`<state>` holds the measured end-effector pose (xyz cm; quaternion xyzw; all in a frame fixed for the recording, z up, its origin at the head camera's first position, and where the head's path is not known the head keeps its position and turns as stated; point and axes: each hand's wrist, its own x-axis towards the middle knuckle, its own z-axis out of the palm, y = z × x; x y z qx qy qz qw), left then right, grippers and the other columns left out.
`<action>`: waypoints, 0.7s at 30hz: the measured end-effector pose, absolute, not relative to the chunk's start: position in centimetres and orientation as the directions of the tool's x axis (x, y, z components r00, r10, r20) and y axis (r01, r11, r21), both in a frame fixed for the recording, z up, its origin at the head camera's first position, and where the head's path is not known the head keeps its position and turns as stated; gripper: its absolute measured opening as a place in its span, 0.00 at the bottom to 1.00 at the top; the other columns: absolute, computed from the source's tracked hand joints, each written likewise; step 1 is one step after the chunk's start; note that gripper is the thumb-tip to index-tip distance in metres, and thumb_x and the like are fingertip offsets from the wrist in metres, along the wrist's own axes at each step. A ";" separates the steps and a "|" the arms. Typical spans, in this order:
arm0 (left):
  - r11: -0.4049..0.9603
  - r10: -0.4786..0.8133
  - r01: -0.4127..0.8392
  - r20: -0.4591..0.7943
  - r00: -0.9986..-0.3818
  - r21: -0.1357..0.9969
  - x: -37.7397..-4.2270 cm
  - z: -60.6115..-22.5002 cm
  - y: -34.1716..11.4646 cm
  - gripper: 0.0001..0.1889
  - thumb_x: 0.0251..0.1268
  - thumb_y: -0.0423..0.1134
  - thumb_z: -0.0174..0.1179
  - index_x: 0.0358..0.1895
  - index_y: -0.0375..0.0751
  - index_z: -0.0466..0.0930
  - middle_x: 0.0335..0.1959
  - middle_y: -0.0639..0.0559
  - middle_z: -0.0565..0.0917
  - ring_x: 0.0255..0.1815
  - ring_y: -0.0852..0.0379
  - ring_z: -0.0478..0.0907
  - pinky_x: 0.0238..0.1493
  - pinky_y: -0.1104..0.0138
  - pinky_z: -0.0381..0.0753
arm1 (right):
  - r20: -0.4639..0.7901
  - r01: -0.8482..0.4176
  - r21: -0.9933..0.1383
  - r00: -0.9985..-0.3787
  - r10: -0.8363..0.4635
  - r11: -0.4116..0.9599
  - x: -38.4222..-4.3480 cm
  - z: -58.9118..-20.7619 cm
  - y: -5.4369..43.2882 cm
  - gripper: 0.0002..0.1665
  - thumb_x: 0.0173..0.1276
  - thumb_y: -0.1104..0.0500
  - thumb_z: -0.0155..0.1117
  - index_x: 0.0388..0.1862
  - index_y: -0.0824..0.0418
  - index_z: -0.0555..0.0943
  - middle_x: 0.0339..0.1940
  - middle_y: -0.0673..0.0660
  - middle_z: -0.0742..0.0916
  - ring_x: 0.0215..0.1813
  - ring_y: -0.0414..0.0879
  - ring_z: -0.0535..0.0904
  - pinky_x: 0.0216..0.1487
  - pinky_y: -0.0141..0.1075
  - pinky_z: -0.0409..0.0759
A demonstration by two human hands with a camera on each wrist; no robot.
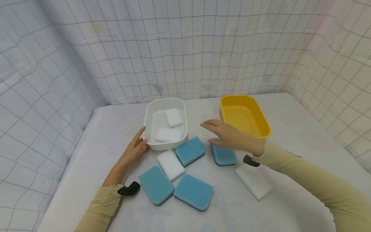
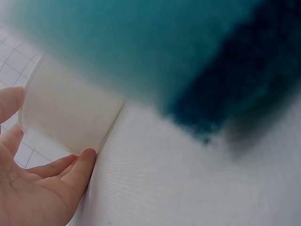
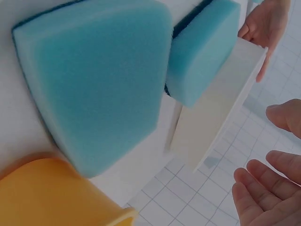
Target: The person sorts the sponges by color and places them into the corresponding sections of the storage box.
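Observation:
My left hand [image 1: 133, 152] touches the left side of a white plastic bin [image 1: 185, 120], its fingers spread along the wall. Inside the bin lie two white sponges, one at the back [image 1: 173, 117] and one in front [image 1: 169, 135]. My right hand [image 1: 232, 133] hovers between the bins with nothing in its fingers, which are apart in the right wrist view. Below it, partly covered, lies a blue sponge with a dark scouring side [image 1: 224, 156]. Another blue sponge [image 1: 190, 150] is beside the white bin's front right corner.
The yellow bin [image 1: 242, 117] stands at the back right. A white sponge [image 1: 171, 165] and two blue sponges, left [image 1: 156, 185] and right [image 1: 194, 191], lie in front of the white bin. Another white sponge [image 1: 253, 181] lies near the right forearm. Grid-patterned cloth [image 1: 188, 48] surrounds the table.

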<state>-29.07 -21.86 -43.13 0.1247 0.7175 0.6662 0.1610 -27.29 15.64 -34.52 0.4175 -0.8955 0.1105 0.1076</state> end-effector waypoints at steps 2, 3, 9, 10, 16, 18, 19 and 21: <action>0.076 0.396 -0.037 -0.064 -0.916 0.996 -29.1 -43.1 -21.8 0.35 0.74 0.47 0.43 0.75 0.62 0.33 0.75 0.35 0.42 0.76 0.40 0.46 0.60 0.81 0.69 | 0.276 -0.767 -0.101 -0.633 -0.723 0.634 -26.9 -34.7 16.1 0.35 0.61 0.57 0.66 0.65 0.64 0.68 0.60 0.60 0.77 0.58 0.51 0.77 0.55 0.38 0.80; 0.077 0.395 -0.038 -0.065 -0.916 0.996 -29.1 -43.1 -21.8 0.34 0.74 0.47 0.43 0.75 0.62 0.33 0.75 0.35 0.42 0.76 0.40 0.46 0.60 0.82 0.69 | 0.272 -0.766 -0.097 -0.635 -0.723 0.636 -26.7 -34.8 16.4 0.34 0.61 0.57 0.66 0.65 0.64 0.68 0.60 0.60 0.77 0.58 0.51 0.77 0.55 0.38 0.80; 0.100 0.390 -0.036 -0.073 -0.918 0.994 -29.1 -43.1 -21.8 0.34 0.75 0.47 0.42 0.75 0.64 0.33 0.75 0.36 0.44 0.76 0.40 0.47 0.62 0.80 0.68 | 0.232 -0.746 -0.100 -0.661 -0.714 0.658 -25.7 -35.0 17.4 0.35 0.62 0.55 0.66 0.66 0.64 0.68 0.60 0.59 0.77 0.59 0.51 0.76 0.58 0.40 0.79; 0.104 0.390 -0.035 -0.073 -0.918 0.994 -29.1 -43.2 -21.9 0.34 0.75 0.47 0.42 0.75 0.64 0.33 0.75 0.36 0.44 0.76 0.40 0.47 0.63 0.79 0.68 | 0.225 -0.744 -0.102 -0.664 -0.713 0.661 -25.5 -35.0 17.6 0.35 0.62 0.55 0.66 0.66 0.64 0.68 0.60 0.59 0.77 0.59 0.51 0.76 0.58 0.41 0.79; 0.098 0.394 -0.035 -0.071 -0.916 0.995 -29.1 -43.2 -21.9 0.33 0.75 0.47 0.41 0.75 0.64 0.33 0.75 0.36 0.44 0.76 0.40 0.46 0.67 0.74 0.66 | 0.149 -0.701 -0.140 -0.714 -0.685 0.700 -24.3 -35.1 18.6 0.35 0.62 0.54 0.65 0.66 0.63 0.67 0.62 0.59 0.77 0.60 0.51 0.75 0.59 0.42 0.78; 0.095 0.393 -0.040 -0.075 -0.916 0.995 -29.1 -43.1 -21.8 0.34 0.75 0.47 0.41 0.75 0.65 0.33 0.75 0.36 0.44 0.76 0.40 0.46 0.67 0.74 0.66 | 0.120 -0.679 -0.156 -0.734 -0.669 0.717 -23.8 -35.2 19.0 0.35 0.63 0.53 0.65 0.67 0.62 0.67 0.62 0.58 0.76 0.61 0.50 0.74 0.60 0.43 0.77; 0.097 0.393 -0.041 -0.076 -0.916 0.994 -29.1 -43.1 -21.8 0.34 0.75 0.47 0.41 0.75 0.65 0.33 0.75 0.36 0.43 0.76 0.40 0.46 0.67 0.74 0.65 | 0.106 -0.667 -0.166 -0.745 -0.659 0.727 -23.5 -35.2 19.2 0.35 0.63 0.53 0.65 0.67 0.62 0.67 0.63 0.58 0.76 0.61 0.50 0.74 0.60 0.43 0.77; 0.101 0.391 -0.043 -0.080 -0.917 0.994 -29.1 -43.1 -21.8 0.34 0.75 0.48 0.42 0.75 0.65 0.33 0.75 0.36 0.43 0.76 0.40 0.46 0.69 0.71 0.64 | 0.097 -0.655 -0.169 -0.755 -0.649 0.737 -23.0 -35.5 19.6 0.35 0.63 0.53 0.65 0.67 0.62 0.67 0.63 0.58 0.75 0.61 0.51 0.74 0.59 0.43 0.78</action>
